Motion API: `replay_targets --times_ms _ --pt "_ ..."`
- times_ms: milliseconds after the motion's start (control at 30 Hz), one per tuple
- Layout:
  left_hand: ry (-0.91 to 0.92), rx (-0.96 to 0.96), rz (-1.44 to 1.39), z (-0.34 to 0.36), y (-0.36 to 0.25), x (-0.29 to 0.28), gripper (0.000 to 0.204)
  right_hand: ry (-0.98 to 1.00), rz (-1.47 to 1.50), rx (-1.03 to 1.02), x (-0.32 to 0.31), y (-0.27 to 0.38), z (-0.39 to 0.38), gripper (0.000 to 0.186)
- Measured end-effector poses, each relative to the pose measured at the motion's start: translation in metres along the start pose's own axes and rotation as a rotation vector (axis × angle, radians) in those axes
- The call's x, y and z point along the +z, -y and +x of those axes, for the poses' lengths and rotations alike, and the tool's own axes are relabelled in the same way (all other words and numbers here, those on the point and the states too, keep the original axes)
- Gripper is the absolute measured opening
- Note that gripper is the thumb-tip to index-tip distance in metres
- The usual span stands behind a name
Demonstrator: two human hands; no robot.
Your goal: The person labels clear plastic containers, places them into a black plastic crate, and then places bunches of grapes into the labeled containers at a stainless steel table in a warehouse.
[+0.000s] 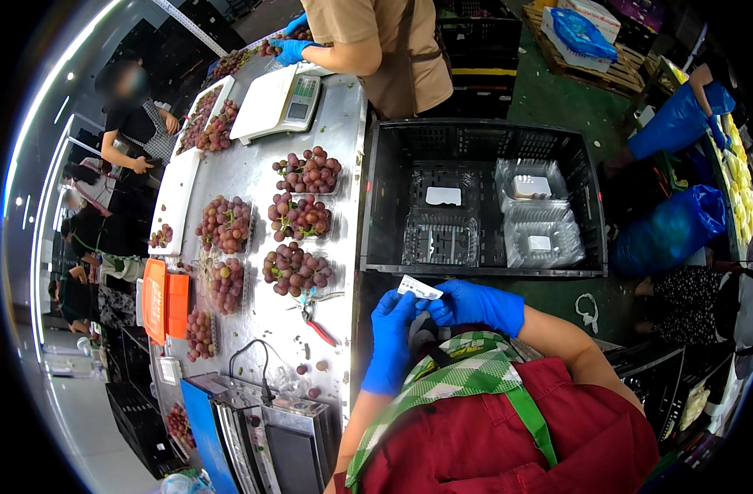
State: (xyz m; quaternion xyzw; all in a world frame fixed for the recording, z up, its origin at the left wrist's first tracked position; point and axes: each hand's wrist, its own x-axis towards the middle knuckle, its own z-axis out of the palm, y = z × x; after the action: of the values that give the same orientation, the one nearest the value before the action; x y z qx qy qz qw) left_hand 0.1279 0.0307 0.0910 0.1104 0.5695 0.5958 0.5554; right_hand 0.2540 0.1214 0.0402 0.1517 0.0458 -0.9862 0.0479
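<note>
My gloved left hand (390, 333) pinches a small white printed label (418, 286) by its left part. At the label's other end is my gloved right hand (479, 305), its fingers closed on the edge. Both gloves are blue. Just beyond the hands, a large black crate (485, 270) holds several clear plastic clamshell boxes (543, 239), some with white labels on top. On the metal table (343, 206) to the left stand several clear punnets heaped with red grapes (297, 270). Red-handled pruning shears (315, 319) lie near the closest punnet.
A white weighing scale (269, 105) stands far along the table, near a co-worker's blue-gloved hands on grapes. An orange box (164, 301) and a metal wrapping machine (265, 428) with a cable occupy the near left. Blue bags (671, 230) stand at right. More people are at left.
</note>
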Motion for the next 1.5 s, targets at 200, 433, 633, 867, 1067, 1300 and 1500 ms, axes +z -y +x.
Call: replay_targets --times_ms 200,433,633,867,1067,1300,1500 --pt "0.045 0.032 0.022 0.0 -0.001 -0.002 0.02 -0.142 -0.135 -0.132 0.003 0.005 0.003 0.026" --pt "0.007 0.013 0.113 -0.007 0.004 -0.014 0.023 -0.945 -1.37 -1.046 0.032 0.013 -0.008 0.013" --pt "0.065 -0.062 0.043 -0.018 -0.006 -0.001 0.027 -0.879 -2.372 -1.375 0.057 0.013 -0.028 0.024" --pt "0.09 -0.132 -0.006 -0.016 -0.014 0.004 0.03 -0.517 -2.633 -1.519 0.054 0.006 -0.026 0.031" --pt "0.003 -0.033 -0.002 -0.013 0.0 0.008 0.024 -0.319 -2.52 -1.347 0.057 0.003 -0.027 0.022" --pt "-0.067 0.025 0.027 -0.014 0.0 0.002 0.025 -0.924 -1.655 -1.254 0.013 0.05 -0.001 0.025" --pt "-0.062 -0.099 0.011 -0.03 -0.018 0.017 0.024 -0.9 -2.172 -0.033 -0.184 0.094 0.035 0.037"
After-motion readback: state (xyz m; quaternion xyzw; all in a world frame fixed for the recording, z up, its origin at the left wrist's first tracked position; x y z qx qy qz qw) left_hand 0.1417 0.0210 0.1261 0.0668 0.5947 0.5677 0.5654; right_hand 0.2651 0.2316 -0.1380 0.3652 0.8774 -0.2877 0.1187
